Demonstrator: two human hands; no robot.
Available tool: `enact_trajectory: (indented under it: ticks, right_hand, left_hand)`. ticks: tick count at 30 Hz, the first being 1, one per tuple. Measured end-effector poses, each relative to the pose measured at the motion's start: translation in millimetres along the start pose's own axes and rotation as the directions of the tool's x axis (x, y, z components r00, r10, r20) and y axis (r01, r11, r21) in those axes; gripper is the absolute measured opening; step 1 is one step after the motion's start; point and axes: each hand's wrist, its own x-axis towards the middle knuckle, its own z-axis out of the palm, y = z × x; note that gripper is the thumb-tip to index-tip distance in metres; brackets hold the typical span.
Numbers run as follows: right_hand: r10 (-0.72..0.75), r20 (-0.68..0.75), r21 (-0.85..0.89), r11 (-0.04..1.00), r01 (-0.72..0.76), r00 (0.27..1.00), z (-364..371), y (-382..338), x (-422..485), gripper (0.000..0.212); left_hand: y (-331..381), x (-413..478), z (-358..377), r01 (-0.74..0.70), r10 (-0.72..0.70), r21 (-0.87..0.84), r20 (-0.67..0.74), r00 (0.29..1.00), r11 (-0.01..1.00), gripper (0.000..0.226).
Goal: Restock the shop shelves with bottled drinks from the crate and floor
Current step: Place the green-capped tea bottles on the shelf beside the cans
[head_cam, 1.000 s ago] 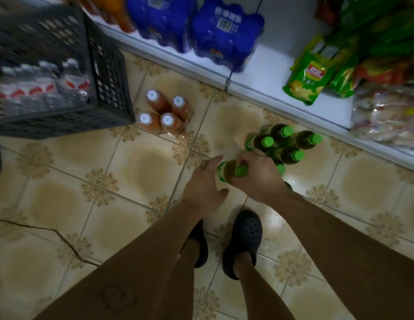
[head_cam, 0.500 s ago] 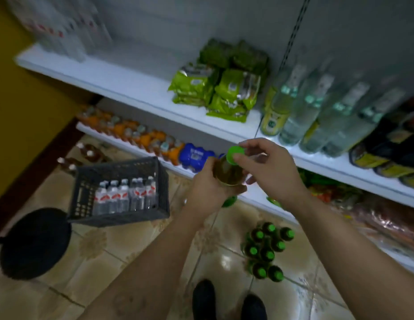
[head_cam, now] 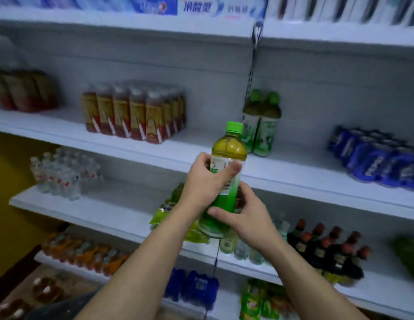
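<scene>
Fingers and thumb of the left hand wrap the label of an upright green-capped bottle, the right hand clasping its lower body, before the white shelf beside two matching bottles.

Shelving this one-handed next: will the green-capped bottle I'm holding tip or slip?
The green-capped bottle looks full, so probably heavy for its size. Tall and narrow, it may tip if nudged. Its glossy wrap could slip; left hand and right hand both grip it.
</scene>
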Motion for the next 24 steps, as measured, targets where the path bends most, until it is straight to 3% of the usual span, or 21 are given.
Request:
enact_trajectory:
  ticks: [5, 10, 14, 16, 20, 24]
  right_hand:
    - [-0.151, -0.147, -0.122, 0.983, 0.134, 0.978, -47.1, -58.1, -10.1, 0.040]
    - [-0.140, -0.212, -0.052, 0.990, 0.132, 0.967, -98.8, -65.0, -25.7, 0.075]
    - [-0.080, -0.233, 0.021, 0.996, 0.087, 0.969, -145.5, -44.3, -29.1, 0.071]
    - [-0.070, -0.221, 0.026, 0.997, 0.078, 0.973, -168.7, -29.4, -27.9, 0.061]
    - [-0.049, -0.182, 0.011, 0.999, 0.052, 0.982, -207.2, -1.4, -21.7, 0.051]
    - [-0.030, -0.134, -0.192, 0.981, 0.004, 0.990, -241.8, 19.1, -14.6, 0.058]
  left_hand:
    - [79.7, 1.6, 21.9, -0.099, 0.091, 0.088, 0.095, 0.991, 0.991, 0.081]
    - [98.0, 2.8, 40.7, -0.052, 0.086, -0.091, 0.417, 0.905, 0.994, 0.072]
    - [104.2, 0.7, 66.6, -0.038, 0.055, -0.042, 0.580, 0.813, 0.998, 0.047]
    - [104.0, 0.9, 87.6, -0.042, 0.045, -0.018, 0.575, 0.817, 0.999, 0.039]
    - [89.9, 0.8, 144.8, 0.009, 0.003, -0.027, 0.417, 0.909, 1.000, 0.044]
    - [75.7, 3.5, 209.9, 0.012, -0.019, 0.030, 0.253, 0.967, 0.999, 0.045]
